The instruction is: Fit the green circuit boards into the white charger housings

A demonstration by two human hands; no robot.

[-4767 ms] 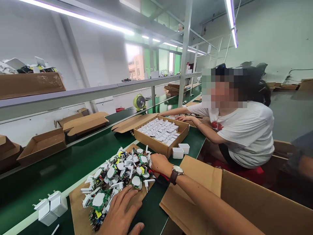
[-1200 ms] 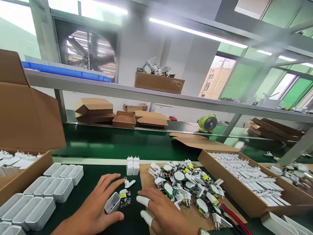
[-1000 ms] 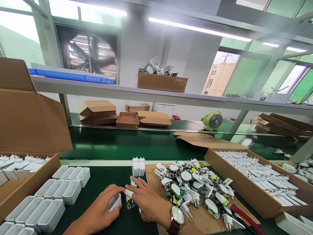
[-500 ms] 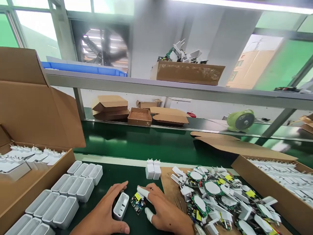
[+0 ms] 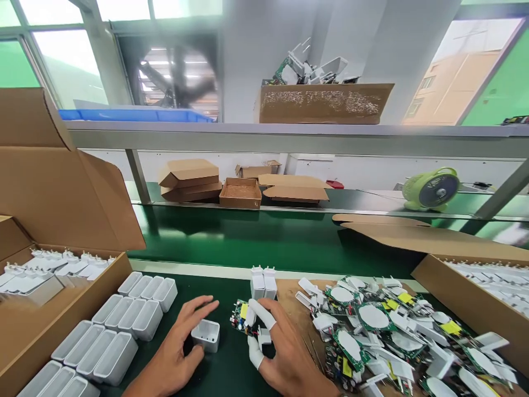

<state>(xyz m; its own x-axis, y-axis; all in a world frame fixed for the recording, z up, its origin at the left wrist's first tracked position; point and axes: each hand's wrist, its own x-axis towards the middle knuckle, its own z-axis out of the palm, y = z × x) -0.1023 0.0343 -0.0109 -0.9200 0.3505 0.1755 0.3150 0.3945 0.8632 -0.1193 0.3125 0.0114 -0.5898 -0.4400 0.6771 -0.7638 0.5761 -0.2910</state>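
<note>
Left: open carton [image 5: 82, 309], plugs [image 5: 41, 278] in it; rows of cups [image 5: 109, 358] to its right on the bench [image 5: 225, 369]. Front centre: single cup [image 5: 206, 335] between left hand [image 5: 177, 344] and right hand [image 5: 285, 353] (nearer the left); circuit board [image 5: 239, 317] at the right fingertips. Behind: paired chargers [image 5: 270, 285], just left of a cardboard sheet [image 5: 297, 322]. Heap of boards [image 5: 374, 317] on the sheet; second carton [image 5: 475, 306] at far right. Beyond: belt [image 5: 248, 237], then small boxes [image 5: 239, 193], fan [image 5: 433, 190] right of them. Shelf [image 5: 248, 140] above, bearing a filled box [image 5: 326, 103].
</note>
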